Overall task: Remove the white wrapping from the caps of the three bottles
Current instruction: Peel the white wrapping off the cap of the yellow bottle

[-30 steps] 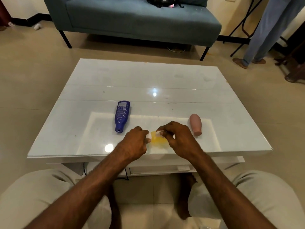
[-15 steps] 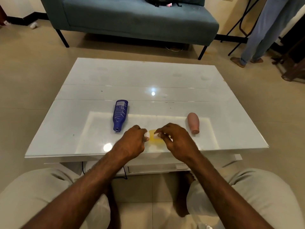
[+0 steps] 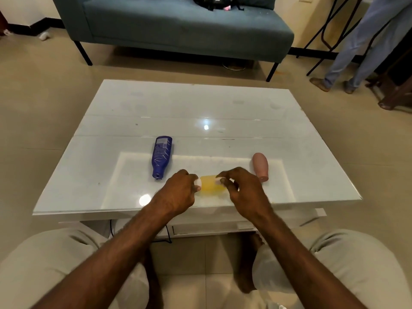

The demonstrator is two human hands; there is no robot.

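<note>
Mid-unwrap: my left hand [image 3: 178, 195] pinches the white-wrapped cap [image 3: 198, 182] of the yellow bottle [image 3: 211, 186] lying on the counter [image 3: 200, 103], right hand [image 3: 246, 192] grip closed on a white wrapping strip [image 3: 217, 179]; next, I judge, peel clear.

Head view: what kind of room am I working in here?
Most likely a home living room: a low white glass-topped coffee table on a tiled floor, with a blue-grey sofa just beyond it.
</note>
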